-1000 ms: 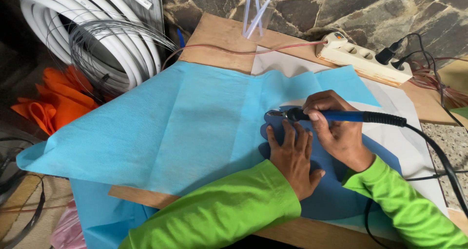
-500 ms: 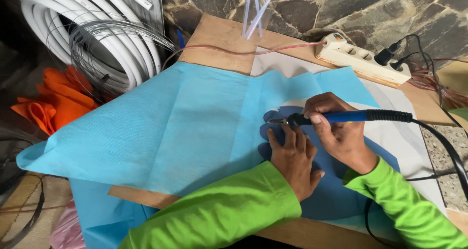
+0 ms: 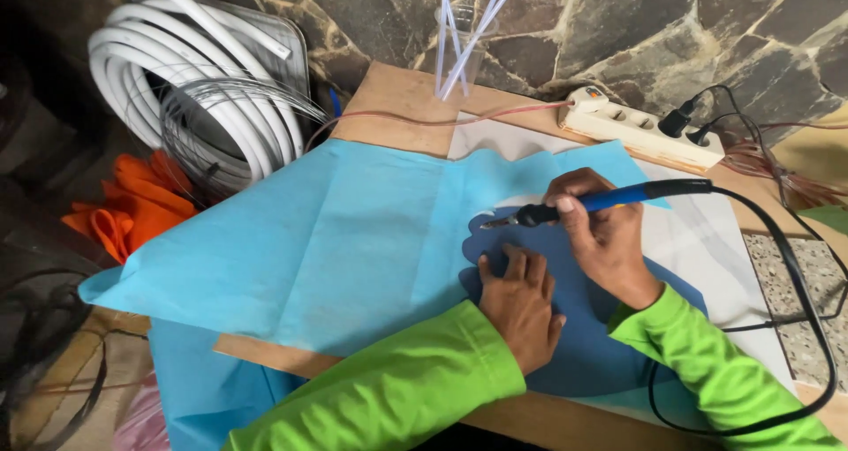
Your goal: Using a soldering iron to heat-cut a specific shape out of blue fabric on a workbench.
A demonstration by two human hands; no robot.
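A light blue fabric sheet lies over a wooden board. On it rests a darker blue shaped piece. My right hand grips a blue-handled soldering iron, its tip at the upper left edge of the dark piece. My left hand lies flat with fingers spread on the dark blue piece, just below the tip. Both arms wear bright green sleeves. A black cord runs from the iron's handle around to the right.
A white power strip with plugs lies at the back against a stone wall. Coils of white tubing and thin wire sit at the back left, orange cloth beneath them. Clear straws stand at the back.
My right hand has shifted the iron slightly up and left along the dark piece's edge. The left hand stays pressed in place.
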